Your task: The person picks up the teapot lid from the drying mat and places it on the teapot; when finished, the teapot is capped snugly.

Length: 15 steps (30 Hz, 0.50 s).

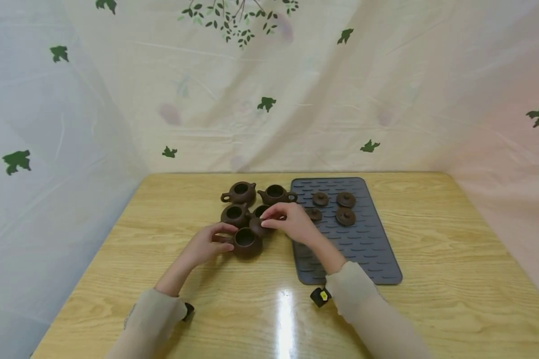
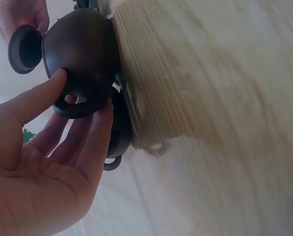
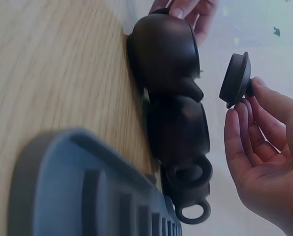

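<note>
My left hand (image 1: 208, 245) pinches the handle of the nearest dark brown teapot (image 1: 249, 251) between thumb and fingers. That teapot stands lidless on the table, its dark opening facing up. In my right hand (image 1: 294, 223) is a matching round lid (image 1: 258, 228), pinched by its knob. The right wrist view shows the lid (image 3: 235, 80) tilted and apart from the teapots. From the left wrist view, the lid's hollow underside (image 2: 26, 49) appears beside the held teapot's rim. Several other lidless teapots (image 1: 235, 215) cluster just behind, one partly hidden by my right hand.
A dark grey ridged mat (image 1: 355, 259) lies right of the teapots. Several brown lids (image 1: 346, 217) rest on its far half, one partly behind my right hand. Wooden tabletop (image 1: 435, 239) extends on both sides, and a pale curtain (image 1: 323, 129) hangs behind it.
</note>
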Each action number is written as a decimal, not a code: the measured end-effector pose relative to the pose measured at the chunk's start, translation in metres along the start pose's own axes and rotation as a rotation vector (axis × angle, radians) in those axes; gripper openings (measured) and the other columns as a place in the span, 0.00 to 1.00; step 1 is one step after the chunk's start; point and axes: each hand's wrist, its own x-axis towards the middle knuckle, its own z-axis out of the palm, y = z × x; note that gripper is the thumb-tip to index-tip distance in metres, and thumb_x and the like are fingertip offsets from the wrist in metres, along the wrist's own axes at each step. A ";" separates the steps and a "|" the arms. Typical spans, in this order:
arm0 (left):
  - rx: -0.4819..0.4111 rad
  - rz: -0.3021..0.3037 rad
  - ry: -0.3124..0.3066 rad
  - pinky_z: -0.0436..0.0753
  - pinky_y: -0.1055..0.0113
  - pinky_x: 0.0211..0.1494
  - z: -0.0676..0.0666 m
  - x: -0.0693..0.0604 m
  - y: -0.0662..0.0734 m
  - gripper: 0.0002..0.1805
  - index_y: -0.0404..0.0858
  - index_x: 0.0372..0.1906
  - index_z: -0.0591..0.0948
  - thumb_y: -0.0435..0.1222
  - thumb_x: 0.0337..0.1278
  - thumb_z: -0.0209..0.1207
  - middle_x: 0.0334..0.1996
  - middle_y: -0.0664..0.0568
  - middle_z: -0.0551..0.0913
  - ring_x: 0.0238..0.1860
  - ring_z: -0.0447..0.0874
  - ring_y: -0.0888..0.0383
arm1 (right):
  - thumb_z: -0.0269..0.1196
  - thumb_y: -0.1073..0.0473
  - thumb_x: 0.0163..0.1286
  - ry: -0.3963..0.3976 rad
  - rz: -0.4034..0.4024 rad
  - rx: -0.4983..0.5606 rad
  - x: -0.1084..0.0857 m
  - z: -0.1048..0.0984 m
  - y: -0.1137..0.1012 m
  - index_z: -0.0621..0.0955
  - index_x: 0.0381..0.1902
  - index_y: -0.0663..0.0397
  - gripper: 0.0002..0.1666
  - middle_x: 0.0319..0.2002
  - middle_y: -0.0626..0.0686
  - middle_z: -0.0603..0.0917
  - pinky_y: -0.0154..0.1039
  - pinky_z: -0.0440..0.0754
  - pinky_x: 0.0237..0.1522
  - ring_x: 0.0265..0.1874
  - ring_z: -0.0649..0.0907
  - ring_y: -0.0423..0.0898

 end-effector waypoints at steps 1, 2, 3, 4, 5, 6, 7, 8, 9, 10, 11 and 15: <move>-0.004 -0.002 0.000 0.86 0.56 0.54 0.000 0.000 0.000 0.20 0.30 0.58 0.79 0.28 0.61 0.63 0.60 0.33 0.79 0.57 0.83 0.38 | 0.69 0.52 0.66 -0.001 -0.003 0.000 0.001 0.002 -0.001 0.88 0.43 0.48 0.10 0.40 0.49 0.89 0.37 0.82 0.41 0.37 0.84 0.40; -0.008 -0.004 0.000 0.86 0.56 0.54 -0.001 0.000 0.001 0.20 0.30 0.57 0.79 0.28 0.61 0.63 0.59 0.33 0.79 0.57 0.83 0.38 | 0.70 0.53 0.65 -0.002 -0.007 0.001 0.001 0.004 -0.003 0.88 0.43 0.48 0.10 0.39 0.49 0.89 0.37 0.82 0.41 0.37 0.84 0.40; -0.012 -0.009 0.001 0.86 0.56 0.54 -0.001 0.000 0.001 0.19 0.30 0.57 0.79 0.29 0.61 0.64 0.59 0.33 0.80 0.57 0.83 0.38 | 0.70 0.53 0.65 -0.005 -0.010 0.007 0.002 0.006 -0.004 0.88 0.43 0.49 0.10 0.39 0.50 0.89 0.37 0.82 0.41 0.36 0.84 0.40; -0.015 -0.014 0.003 0.86 0.56 0.53 -0.001 0.000 0.002 0.19 0.30 0.56 0.79 0.29 0.61 0.64 0.59 0.33 0.80 0.57 0.83 0.39 | 0.70 0.54 0.65 -0.011 -0.012 0.015 0.002 0.007 -0.005 0.88 0.43 0.50 0.10 0.39 0.51 0.89 0.36 0.82 0.40 0.36 0.84 0.40; -0.018 -0.019 0.006 0.86 0.56 0.53 -0.001 0.000 0.002 0.18 0.30 0.56 0.79 0.29 0.61 0.64 0.59 0.34 0.80 0.57 0.83 0.39 | 0.70 0.54 0.65 -0.016 -0.013 0.021 0.002 0.009 -0.007 0.88 0.43 0.51 0.11 0.40 0.51 0.89 0.36 0.83 0.41 0.36 0.84 0.40; -0.022 -0.025 0.011 0.86 0.57 0.53 -0.001 0.000 0.003 0.18 0.30 0.55 0.80 0.29 0.60 0.64 0.58 0.34 0.81 0.57 0.84 0.39 | 0.70 0.54 0.65 -0.021 -0.014 0.027 0.003 0.011 -0.008 0.88 0.43 0.51 0.11 0.40 0.51 0.89 0.36 0.83 0.41 0.36 0.84 0.40; -0.027 -0.029 0.016 0.86 0.57 0.52 -0.002 0.000 0.003 0.18 0.30 0.55 0.80 0.29 0.60 0.64 0.58 0.34 0.81 0.57 0.84 0.40 | 0.70 0.54 0.65 -0.025 -0.018 0.031 0.003 0.013 -0.009 0.88 0.43 0.51 0.11 0.40 0.52 0.88 0.36 0.83 0.41 0.36 0.84 0.40; -0.031 -0.035 0.023 0.87 0.57 0.52 -0.002 0.000 0.004 0.17 0.30 0.54 0.80 0.29 0.60 0.64 0.58 0.34 0.81 0.57 0.84 0.40 | 0.70 0.54 0.65 -0.026 -0.017 0.030 0.003 0.014 -0.011 0.88 0.43 0.51 0.11 0.40 0.52 0.88 0.36 0.83 0.40 0.35 0.84 0.40; -0.035 -0.038 0.028 0.87 0.58 0.52 -0.002 0.000 0.004 0.17 0.29 0.54 0.80 0.29 0.60 0.64 0.58 0.34 0.81 0.56 0.84 0.40 | 0.70 0.54 0.65 -0.027 -0.013 0.028 0.004 0.016 -0.012 0.88 0.43 0.51 0.11 0.39 0.51 0.88 0.36 0.83 0.40 0.35 0.84 0.39; -0.036 -0.040 0.033 0.87 0.58 0.51 -0.002 0.000 0.004 0.17 0.29 0.54 0.81 0.29 0.60 0.64 0.57 0.34 0.82 0.56 0.85 0.40 | 0.70 0.54 0.65 -0.028 -0.011 0.026 0.004 0.018 -0.013 0.87 0.43 0.50 0.10 0.39 0.51 0.88 0.36 0.83 0.40 0.35 0.84 0.39; -0.037 -0.044 0.038 0.87 0.59 0.51 -0.002 -0.001 0.004 0.17 0.29 0.53 0.81 0.29 0.60 0.64 0.57 0.34 0.82 0.56 0.85 0.41 | 0.70 0.54 0.65 -0.026 -0.009 0.019 0.004 0.020 -0.015 0.88 0.42 0.50 0.10 0.39 0.50 0.88 0.35 0.83 0.40 0.34 0.84 0.39; -0.019 -0.052 0.057 0.87 0.60 0.50 -0.004 -0.001 0.003 0.11 0.31 0.47 0.83 0.29 0.60 0.65 0.56 0.36 0.83 0.54 0.86 0.42 | 0.71 0.54 0.64 -0.020 -0.020 -0.014 0.005 0.025 -0.019 0.87 0.41 0.49 0.09 0.38 0.49 0.87 0.34 0.82 0.38 0.33 0.83 0.38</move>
